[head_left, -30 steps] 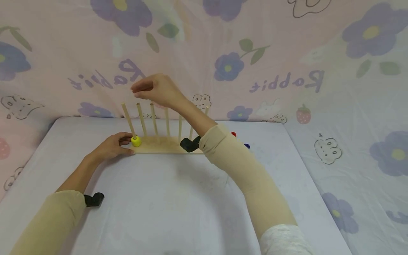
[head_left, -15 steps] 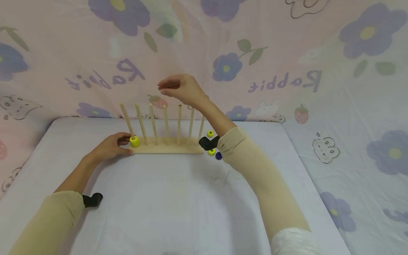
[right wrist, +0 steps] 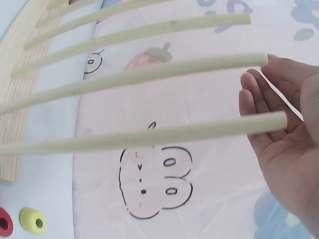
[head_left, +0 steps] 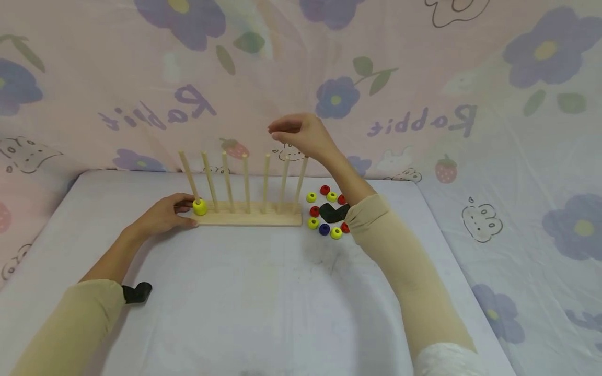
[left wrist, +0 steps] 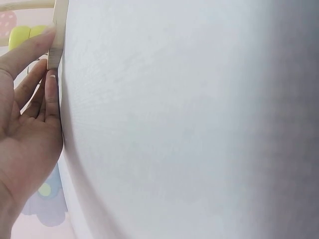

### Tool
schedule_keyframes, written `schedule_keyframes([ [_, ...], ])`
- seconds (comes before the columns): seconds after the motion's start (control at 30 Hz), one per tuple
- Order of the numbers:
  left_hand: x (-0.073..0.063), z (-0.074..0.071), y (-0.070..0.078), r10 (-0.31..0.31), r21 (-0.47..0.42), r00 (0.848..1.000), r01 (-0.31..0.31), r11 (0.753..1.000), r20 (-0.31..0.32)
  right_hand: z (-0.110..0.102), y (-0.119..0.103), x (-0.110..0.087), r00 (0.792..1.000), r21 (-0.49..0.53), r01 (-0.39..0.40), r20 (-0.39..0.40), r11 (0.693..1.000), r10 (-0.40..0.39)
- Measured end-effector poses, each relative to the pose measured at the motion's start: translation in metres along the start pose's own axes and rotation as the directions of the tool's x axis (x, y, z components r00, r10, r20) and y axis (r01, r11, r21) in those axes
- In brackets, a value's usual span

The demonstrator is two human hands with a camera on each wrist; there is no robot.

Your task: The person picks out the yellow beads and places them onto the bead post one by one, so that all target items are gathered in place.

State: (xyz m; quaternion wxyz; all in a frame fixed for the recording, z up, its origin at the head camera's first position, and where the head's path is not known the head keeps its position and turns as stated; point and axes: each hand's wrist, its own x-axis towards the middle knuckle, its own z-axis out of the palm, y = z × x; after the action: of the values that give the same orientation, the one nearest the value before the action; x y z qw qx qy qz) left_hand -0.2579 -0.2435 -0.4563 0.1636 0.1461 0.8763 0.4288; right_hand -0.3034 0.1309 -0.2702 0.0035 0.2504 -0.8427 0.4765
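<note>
A pale wooden base point(head_left: 249, 219) with several upright pegs point(head_left: 266, 183) stands on the table. On its leftmost peg sit yellow beads point(head_left: 199, 207); the left wrist view shows a seam between two of them. My left hand point(head_left: 165, 213) holds the left end of the base, thumb at the front corner and fingers behind; the thumb point(left wrist: 35, 47) lies against the wood in the left wrist view. Above the right-hand pegs hovers my right hand point(head_left: 303, 134), fingers loosely bent and nothing visible in them. Its palm point(right wrist: 291, 144) shows behind the peg tips in the right wrist view.
Right of the base lie loose beads: yellow ones point(head_left: 336, 233), red ones point(head_left: 314, 211) and a dark blue one point(head_left: 324, 229). My right forearm point(head_left: 352, 180) and its black wrist mount point(head_left: 334, 213) partly hide them. A printed cloth point(head_left: 400, 62) hangs behind the white table point(head_left: 235, 313).
My right hand has moved rightward above the pegs, from near the leftmost ones to the right-hand ones, uncovering more loose beads. My left hand has stayed at the base's end.
</note>
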Motion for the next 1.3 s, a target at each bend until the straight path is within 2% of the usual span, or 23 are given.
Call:
schedule_keyframes([
  [0.13,0.0,0.0,0.001,0.005,0.0,1.0,-0.005,1.0,0.0,-0.007,0.009,-0.005,0.999,0.004,-0.038,-0.024,0.999,0.038],
  [0.47,-0.002,-0.001,0.003,-0.005,0.011,1.0,0.005,1.0,0.0,-0.019,0.029,-0.021,0.997,0.019,-0.008,-0.075,1.0,0.01],
  [0.9,-0.002,-0.002,0.002,-0.012,-0.006,1.0,0.012,1.0,0.005,-0.031,0.056,-0.054,0.987,0.023,-0.046,-0.152,0.999,0.049],
  [1.3,-0.003,0.0,0.006,-0.004,-0.012,1.0,0.004,1.0,0.002,-0.042,0.078,-0.086,0.98,0.025,-0.093,-0.173,0.995,0.096],
])
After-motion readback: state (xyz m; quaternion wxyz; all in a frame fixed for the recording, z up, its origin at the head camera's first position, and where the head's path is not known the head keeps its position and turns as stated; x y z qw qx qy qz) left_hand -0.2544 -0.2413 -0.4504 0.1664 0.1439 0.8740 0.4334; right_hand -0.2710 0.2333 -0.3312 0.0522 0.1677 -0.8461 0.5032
